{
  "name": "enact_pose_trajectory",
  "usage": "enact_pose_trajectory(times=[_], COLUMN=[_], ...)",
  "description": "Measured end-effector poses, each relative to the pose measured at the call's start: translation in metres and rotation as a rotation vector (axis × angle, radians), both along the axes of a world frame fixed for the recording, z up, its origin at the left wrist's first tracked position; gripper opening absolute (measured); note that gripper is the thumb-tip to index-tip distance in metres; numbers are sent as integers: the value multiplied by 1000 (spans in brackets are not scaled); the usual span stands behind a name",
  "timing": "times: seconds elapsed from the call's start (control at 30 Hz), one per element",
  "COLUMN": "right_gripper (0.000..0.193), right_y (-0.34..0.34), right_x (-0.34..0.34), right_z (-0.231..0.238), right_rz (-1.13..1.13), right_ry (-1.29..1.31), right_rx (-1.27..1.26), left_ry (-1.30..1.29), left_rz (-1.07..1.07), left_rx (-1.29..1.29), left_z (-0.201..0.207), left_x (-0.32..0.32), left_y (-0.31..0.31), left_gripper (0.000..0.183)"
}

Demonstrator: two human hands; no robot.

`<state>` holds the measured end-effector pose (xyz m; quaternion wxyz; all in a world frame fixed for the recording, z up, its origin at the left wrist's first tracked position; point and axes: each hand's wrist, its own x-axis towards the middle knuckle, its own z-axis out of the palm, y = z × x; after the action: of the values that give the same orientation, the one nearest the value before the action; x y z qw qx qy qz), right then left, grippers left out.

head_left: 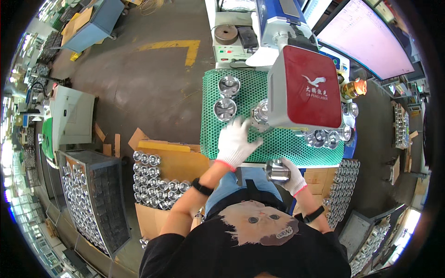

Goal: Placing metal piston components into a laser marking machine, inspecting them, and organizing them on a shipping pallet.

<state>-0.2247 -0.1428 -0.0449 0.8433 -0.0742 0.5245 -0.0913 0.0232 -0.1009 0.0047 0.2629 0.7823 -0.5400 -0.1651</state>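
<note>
My left hand (238,142), in a white knit glove, reaches over the green perforated mat (278,150) with fingers spread and nothing in them. Just beyond its fingertips lies a shiny metal piston (225,109), with another piston (229,86) behind it. To the right of that hand, a piston on a round metal fixture (260,115) is partly covered by the red-and-grey machine head (303,88). My gloved right hand (293,178) grips a silver piston (276,171) at the mat's front edge, close to my body.
Several pistons (324,138) lie on the mat's right side. A monitor (364,37) and an orange-lidded jar (354,89) are at the far right. Pistons stand in rows on cardboard (178,162) at left and in a stack (343,185) at right. A dark cart (104,199) stands further left.
</note>
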Motion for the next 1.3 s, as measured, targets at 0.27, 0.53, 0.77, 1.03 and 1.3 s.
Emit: enact_pose_trajectory(times=[0.27, 0.53, 0.77, 1.03, 1.3], right_gripper=[27, 44, 55, 62, 37], right_y=[-18, -128, -103, -113, -105], right_x=[-1, 68, 159, 165, 165], right_z=[15, -93, -10, 2, -25], right_rz=[49, 779, 557, 1156, 892], right_ry=[75, 649, 331, 576, 729], right_rx=[-151, -2379, -1493, -1771, -2006], left_ry=[282, 1068, 1356, 1391, 1435], left_rz=[-101, 426, 970, 1345, 1224], left_rx=[119, -364, -252, -193, -304], left_z=[-62, -10, -70, -79, -57], left_x=[6, 34, 35, -5, -19], left_y=[-98, 19, 227, 331, 314], left_gripper=[48, 72, 65, 30, 34])
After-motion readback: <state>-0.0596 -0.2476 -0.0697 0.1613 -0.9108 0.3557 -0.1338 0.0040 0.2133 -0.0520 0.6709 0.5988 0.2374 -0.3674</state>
